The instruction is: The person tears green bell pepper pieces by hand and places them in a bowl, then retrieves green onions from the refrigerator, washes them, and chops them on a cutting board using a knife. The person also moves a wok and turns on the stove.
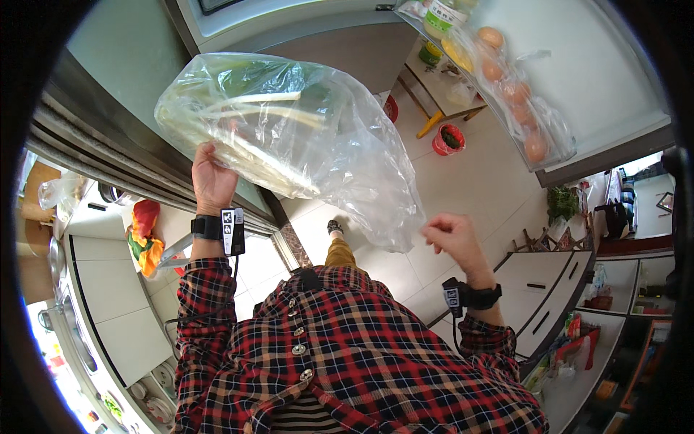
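Observation:
A large clear plastic bag (369,159) is stretched out in front of me, with long pale stalks (271,155) inside that look like scallions or leeks, greener toward the top. My left hand (212,181) is closed round the stalks through the plastic at the lower left; its fingertips are partly hidden by the bag. At the bag's right end, my right hand (452,236) has its fingers pinched together at the loose plastic edge. The bag's right part hangs slack and holds no stalks.
An open refrigerator door (585,79) at the upper right carries eggs (516,92) and a jar (442,18). Beyond the bag are a small table (441,83) and a red bucket (448,139) on the tiled floor. White drawers (546,286) stand right, a sliding door frame (123,119) left.

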Available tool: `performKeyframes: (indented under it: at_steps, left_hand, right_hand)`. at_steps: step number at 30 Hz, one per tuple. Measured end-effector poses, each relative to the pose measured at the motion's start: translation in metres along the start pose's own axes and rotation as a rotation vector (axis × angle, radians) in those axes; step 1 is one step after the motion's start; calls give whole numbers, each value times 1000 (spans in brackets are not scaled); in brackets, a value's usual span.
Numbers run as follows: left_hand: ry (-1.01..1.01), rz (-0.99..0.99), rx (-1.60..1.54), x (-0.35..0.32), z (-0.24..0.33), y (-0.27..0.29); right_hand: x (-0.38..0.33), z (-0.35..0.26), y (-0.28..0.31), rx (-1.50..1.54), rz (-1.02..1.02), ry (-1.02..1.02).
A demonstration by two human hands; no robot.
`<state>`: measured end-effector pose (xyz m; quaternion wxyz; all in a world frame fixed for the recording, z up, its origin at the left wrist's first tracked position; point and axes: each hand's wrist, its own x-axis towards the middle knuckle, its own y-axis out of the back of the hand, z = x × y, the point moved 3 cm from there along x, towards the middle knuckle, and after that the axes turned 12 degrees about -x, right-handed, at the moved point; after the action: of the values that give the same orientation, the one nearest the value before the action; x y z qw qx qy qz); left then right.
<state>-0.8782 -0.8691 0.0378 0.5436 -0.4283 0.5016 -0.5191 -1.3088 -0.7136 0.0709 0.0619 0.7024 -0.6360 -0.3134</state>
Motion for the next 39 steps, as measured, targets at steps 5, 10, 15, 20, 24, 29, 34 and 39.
performKeyframes:
  at_steps: [5,10,15,20,24,29,34,39]
  left_hand:
    - [77,-53,-113,2,1,8]
    - [123,-143,-110,0,0,11]
    - [61,-50,-50,-2,0,10]
    - [-2,26,10,-5,-5,7]
    - [23,-9,-68,-6,-9,4]
    - [-25,26,-19,-5,-11,4]
    - [-38,74,-51,-4,-14,8]
    - [38,-4,-91,-4,-13,12]
  right_hand:
    - [17,-6,-44,-6,49,-1]
    - [25,-33,-41,-91,479,199]
    - [14,-69,-17,-19,526,176]
    - [-1,-106,20,-282,816,402]
    - [-25,-139,28,-547,1054,810]
    - [-67,-155,45,-62,1066,815]
    - [-74,-121,83,545,918,805]
    - [-17,-38,49,338,868,314]
